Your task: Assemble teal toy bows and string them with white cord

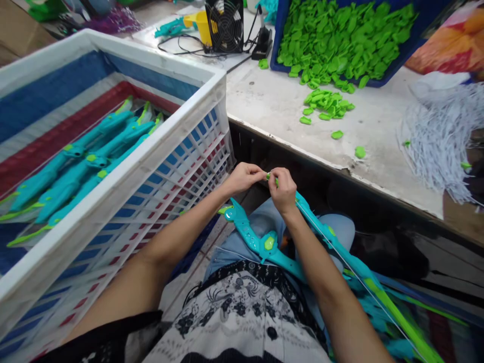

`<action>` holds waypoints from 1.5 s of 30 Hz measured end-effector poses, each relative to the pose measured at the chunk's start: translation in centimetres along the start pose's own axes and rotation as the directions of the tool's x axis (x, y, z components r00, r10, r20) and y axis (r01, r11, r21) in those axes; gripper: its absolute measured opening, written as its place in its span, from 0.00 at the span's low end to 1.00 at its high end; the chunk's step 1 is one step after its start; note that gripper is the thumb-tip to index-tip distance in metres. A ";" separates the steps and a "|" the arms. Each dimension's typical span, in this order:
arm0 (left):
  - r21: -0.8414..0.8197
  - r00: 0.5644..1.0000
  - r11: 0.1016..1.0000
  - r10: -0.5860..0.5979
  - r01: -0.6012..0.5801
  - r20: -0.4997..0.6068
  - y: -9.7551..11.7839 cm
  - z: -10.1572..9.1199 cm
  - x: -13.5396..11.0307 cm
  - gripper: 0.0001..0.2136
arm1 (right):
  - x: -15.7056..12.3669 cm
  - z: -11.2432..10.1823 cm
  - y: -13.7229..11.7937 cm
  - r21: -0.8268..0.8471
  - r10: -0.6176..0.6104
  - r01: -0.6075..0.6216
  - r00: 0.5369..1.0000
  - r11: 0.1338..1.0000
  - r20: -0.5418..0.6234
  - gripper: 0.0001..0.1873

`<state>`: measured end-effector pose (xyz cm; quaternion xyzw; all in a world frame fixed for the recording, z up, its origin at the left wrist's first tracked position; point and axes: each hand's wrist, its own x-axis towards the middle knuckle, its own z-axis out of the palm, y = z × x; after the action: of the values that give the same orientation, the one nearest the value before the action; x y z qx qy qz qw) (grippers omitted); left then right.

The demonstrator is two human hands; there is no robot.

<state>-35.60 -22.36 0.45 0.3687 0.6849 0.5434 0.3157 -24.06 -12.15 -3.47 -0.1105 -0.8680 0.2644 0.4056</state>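
Over my lap, my left hand (244,177) and my right hand (283,189) meet, both pinching the green tip of a teal and green toy bow (333,242). A thin white string runs along that bow down to the lower right. A second teal toy bow (260,244) lies across my lap under my right forearm. Both hands have closed fingers; what the left fingers pinch is very small.
A white crate (170,136) at my left holds several finished teal bows (83,166). On the grey table (272,101) lie loose green plastic pieces (327,103), a blue bin (280,30) full of them, a bundle of white strings (438,136) and a black fan (225,25).
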 end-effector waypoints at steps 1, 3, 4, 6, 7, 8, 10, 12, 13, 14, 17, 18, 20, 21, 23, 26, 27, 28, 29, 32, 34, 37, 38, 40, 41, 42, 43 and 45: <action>0.007 1.000 1.000 -0.002 0.003 -0.013 -0.2 0.2 0.0 0.08 | -0.2 0.3 0.3 -0.030 0.010 -0.011 1.000 0.999 -0.013 0.09; 0.012 0.999 1.000 0.006 -0.006 -0.034 -0.4 0.2 -0.4 0.07 | -0.7 0.8 0.7 -0.055 0.014 -0.014 1.000 0.998 -0.003 0.10; 0.008 0.998 1.000 0.018 -0.018 -0.056 -0.5 -0.1 -1.0 0.07 | -1.1 1.0 0.9 -0.048 0.011 -0.010 1.000 0.999 0.020 0.09; 0.009 0.986 1.000 0.029 -0.028 -0.165 -1.0 -0.9 -3.2 0.10 | -2.0 1.2 1.1 -0.019 -0.006 0.007 0.997 1.000 0.071 0.09; 0.026 0.969 1.000 0.015 -0.009 -0.247 -1.4 -1.4 -4.9 0.12 | -2.5 1.2 1.2 -0.006 -0.020 0.020 0.996 1.000 0.091 0.09; 0.054 0.944 0.998 -0.014 0.034 -0.330 -2.0 -1.8 -7.0 0.12 | -3.1 1.2 1.2 0.004 -0.034 0.034 0.994 0.999 0.105 0.09; 0.115 0.891 0.977 -0.112 0.179 -0.440 -3.6 -2.3 -12.2 0.09 | -4.4 1.2 0.8 0.027 -0.069 0.065 0.987 0.997 0.144 0.09; 0.127 0.859 0.934 -0.247 0.334 -0.448 -5.5 -1.9 -17.5 0.08 | -5.6 1.4 -0.2 0.071 -0.106 0.092 0.968 0.993 0.227 0.10; 0.104 0.845 0.912 -0.318 0.396 -0.430 -6.4 -1.4 -19.8 0.11 | -6.1 1.6 -0.9 0.096 -0.122 0.098 0.950 0.991 0.288 0.10; 0.069 0.824 0.890 -0.384 0.450 -0.417 -7.2 -0.7 -21.6 0.14 | -6.6 1.9 -1.7 0.116 -0.135 0.099 0.924 0.988 0.357 0.11; -0.105 0.719 0.802 -0.578 0.588 -0.387 -9.2 1.6 -24.3 0.15 | -7.1 3.4 -4.3 0.113 -0.142 0.097 0.836 0.989 0.530 0.14; -0.183 0.678 0.769 -0.630 0.613 -0.378 -9.6 2.2 -24.4 0.13 | -7.0 4.0 -5.0 0.096 -0.140 0.104 0.814 0.990 0.564 0.16; -0.333 0.612 0.712 -0.702 0.619 -0.365 -10.0 3.2 -24.1 0.12 | -6.8 5.4 -6.1 0.065 -0.151 0.140 0.784 0.988 0.602 0.22; -0.391 0.588 0.689 -0.724 0.610 -0.360 -10.0 3.5 -23.8 0.13 | -6.6 6.1 -6.5 0.057 -0.166 0.166 0.769 0.984 0.617 0.24; -0.468 0.547 0.647 -0.761 0.602 -0.348 -9.5 3.8 -23.3 0.13 | -6.4 7.5 -7.1 0.050 -0.196 0.216 0.735 0.975 0.649 0.28; -0.611 0.541 0.592 -0.787 0.526 -0.296 -7.7 3.7 -22.7 0.14 | -6.4 9.2 -7.6 0.001 -0.156 0.229 0.659 0.973 0.736 0.32; -0.691 0.565 0.551 -0.788 0.467 -0.247 -7.0 3.6 -22.3 0.15 | -6.4 9.6 -7.7 -0.031 -0.109 0.207 0.626 0.978 0.772 0.32; -0.773 0.601 0.494 -0.777 0.399 -0.187 -6.2 3.4 -21.9 0.15 | -6.4 9.8 -7.6 -0.059 -0.053 0.170 0.590 0.984 0.806 0.30; -0.843 0.646 0.423 -0.754 0.332 -0.124 -5.4 3.3 -21.3 0.15 | -6.3 9.8 -7.3 -0.072 -0.005 0.117 0.553 0.991 0.833 0.29; -0.934 0.781 0.291 -0.624 0.205 -0.023 -3.2 2.6 -19.3 0.11 | -5.7 9.1 -5.8 0.029 0.048 -0.149 0.488 0.988 0.872 0.28; -0.932 0.840 0.320 -0.541 0.172 -0.031 -2.2 1.9 -18.2 0.08 | -5.4 8.0 -4.3 0.175 0.035 -0.362 0.505 0.916 0.862 0.28; -0.889 0.870 0.416 -0.490 0.192 -0.042 -1.2 0.6 -17.3 0.12 | -5.5 6.1 -2.4 0.344 0.059 -0.635 0.524 0.692 0.850 0.29; -0.870 0.871 0.448 -0.489 0.206 -0.046 -1.0 0.1 -17.2 0.12 | -5.7 5.4 -2.0 0.366 0.074 -0.707 0.508 0.605 0.858 0.29; -0.830 0.871 0.513 -0.486 0.218 -0.071 -0.7 -0.9 -17.1 0.10 | -6.0 4.2 -1.6 0.363 0.111 -0.808 0.459 0.463 0.881 0.31; -0.812 0.874 0.543 -0.478 0.217 -0.087 -0.6 -1.3 -17.0 0.10 | -6.2 3.7 -1.6 0.356 0.125 -0.835 0.441 0.419 0.889 0.31; -0.795 0.879 0.569 -0.466 0.212 -0.099 -0.5 -1.8 -16.8 0.11 | -6.3 3.3 -1.7 0.350 0.136 -0.851 0.430 0.393 0.893 0.31; -0.781 0.886 0.589 -0.451 0.205 -0.107 -0.3 -2.2 -16.6 0.11 | -6.4 2.9 -1.8 0.345 0.145 -0.858 0.424 0.380 0.894 0.31; -0.762 0.902 0.617 -0.418 0.198 -0.105 -0.1 -2.9 -15.9 0.12 | -6.5 2.2 -1.9 0.333 0.166 -0.865 0.416 0.374 0.894 0.30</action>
<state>-29.61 -37.32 1.47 0.0074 0.4977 0.7540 0.4287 -21.49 -17.22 -7.82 -0.1072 -0.6385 0.7547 -0.1059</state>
